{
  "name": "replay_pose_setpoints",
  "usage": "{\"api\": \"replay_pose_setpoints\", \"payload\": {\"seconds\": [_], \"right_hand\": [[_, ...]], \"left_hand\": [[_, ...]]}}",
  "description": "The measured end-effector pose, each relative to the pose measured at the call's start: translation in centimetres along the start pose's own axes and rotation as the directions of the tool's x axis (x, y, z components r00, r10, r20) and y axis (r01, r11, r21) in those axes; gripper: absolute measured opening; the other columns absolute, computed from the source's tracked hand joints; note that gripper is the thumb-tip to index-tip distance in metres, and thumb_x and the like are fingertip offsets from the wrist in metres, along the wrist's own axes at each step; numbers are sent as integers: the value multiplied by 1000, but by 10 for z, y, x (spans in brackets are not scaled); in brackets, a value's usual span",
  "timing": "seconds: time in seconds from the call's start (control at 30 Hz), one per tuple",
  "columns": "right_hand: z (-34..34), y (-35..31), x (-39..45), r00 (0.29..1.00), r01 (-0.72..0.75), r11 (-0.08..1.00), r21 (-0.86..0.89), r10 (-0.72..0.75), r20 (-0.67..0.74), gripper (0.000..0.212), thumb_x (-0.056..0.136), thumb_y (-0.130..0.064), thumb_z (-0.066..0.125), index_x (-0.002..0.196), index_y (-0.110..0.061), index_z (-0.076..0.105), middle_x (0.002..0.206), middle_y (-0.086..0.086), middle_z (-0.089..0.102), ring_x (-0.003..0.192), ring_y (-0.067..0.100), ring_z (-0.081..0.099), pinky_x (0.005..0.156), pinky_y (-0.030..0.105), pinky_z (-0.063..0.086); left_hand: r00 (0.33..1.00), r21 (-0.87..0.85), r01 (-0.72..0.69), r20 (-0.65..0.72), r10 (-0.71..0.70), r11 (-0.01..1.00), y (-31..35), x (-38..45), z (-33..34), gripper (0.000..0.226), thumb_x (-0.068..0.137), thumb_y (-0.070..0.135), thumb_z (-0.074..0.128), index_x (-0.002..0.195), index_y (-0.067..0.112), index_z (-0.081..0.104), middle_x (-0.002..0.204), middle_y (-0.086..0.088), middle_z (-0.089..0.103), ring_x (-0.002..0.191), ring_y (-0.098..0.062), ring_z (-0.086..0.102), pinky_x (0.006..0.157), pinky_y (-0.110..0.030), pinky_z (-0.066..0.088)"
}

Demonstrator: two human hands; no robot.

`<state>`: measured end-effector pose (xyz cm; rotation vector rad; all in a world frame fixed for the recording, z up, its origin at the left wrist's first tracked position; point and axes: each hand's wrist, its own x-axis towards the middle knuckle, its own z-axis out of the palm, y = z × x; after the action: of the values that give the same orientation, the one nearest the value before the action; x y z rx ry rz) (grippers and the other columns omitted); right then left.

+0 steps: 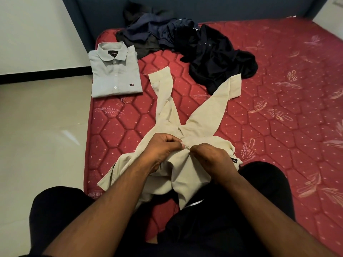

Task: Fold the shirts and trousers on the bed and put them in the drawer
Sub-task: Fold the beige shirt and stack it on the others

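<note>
A cream shirt (pixel 167 115) lies on the red mattress (pixel 278 108) in front of me, its two sleeves spread away in a V. My left hand (pixel 161 149) and my right hand (pixel 211 156) both pinch its fabric near the front middle, fingers curled, close together. A folded grey shirt (pixel 115 71) lies flat at the mattress's far left corner. A heap of dark navy and black clothes (pixel 167 32) sits at the head of the bed, and a black shirt (pixel 219 56) lies crumpled to its right.
My knees in dark trousers (pixel 259 191) rest at the near edge of the mattress. Pale floor (pixel 42 127) runs along the left side. A dark blue headboard (pixel 222 8) stands behind the clothes. No drawer is in view.
</note>
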<state>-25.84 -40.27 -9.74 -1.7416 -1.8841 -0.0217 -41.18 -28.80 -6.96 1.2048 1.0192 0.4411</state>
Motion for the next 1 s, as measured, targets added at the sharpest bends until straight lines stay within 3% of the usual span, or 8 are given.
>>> {"api": "replay_pose_setpoints", "payload": {"seconds": [0.23,0.5,0.67,0.87,1.0], "right_hand": [[-13,-5,4,995,36,991,132,-24,-94,16,82,2,64,95,-4,71,93,9,67,81,25,66,59,36,55],[-11,-12,6,989,43,981,189,-14,-148,13,86,-3,59,87,-1,72,90,10,67,80,24,66,62,36,54],[-7,-10,7,991,-2,980,198,28,-129,9,80,2,64,83,-3,72,89,8,68,79,22,66,60,37,55],[-7,-9,10,991,-85,971,222,106,-85,9,73,0,69,80,-6,70,79,3,67,73,19,65,62,38,53],[-11,-6,15,951,-309,887,342,295,95,43,72,-3,79,114,-10,68,79,-3,70,73,9,64,74,24,52]], "left_hand": [[998,13,-57,26,57,998,3,-3,7,12,75,-5,76,86,-5,73,79,-13,71,70,-14,63,71,-24,52],[985,-84,46,172,-31,995,4,-8,5,20,76,-15,69,92,-4,72,80,-12,72,70,-15,67,71,-22,56],[993,-93,-1,121,12,996,-2,-9,5,24,75,-15,70,99,-10,70,93,-23,71,78,-21,66,82,-31,56],[975,139,-208,104,195,968,-13,-9,6,16,77,-1,76,92,6,78,85,-9,76,75,-14,66,77,-32,55],[940,389,-340,110,323,856,-17,-7,7,16,78,7,77,92,14,80,84,5,76,67,8,62,69,-13,47]]}}
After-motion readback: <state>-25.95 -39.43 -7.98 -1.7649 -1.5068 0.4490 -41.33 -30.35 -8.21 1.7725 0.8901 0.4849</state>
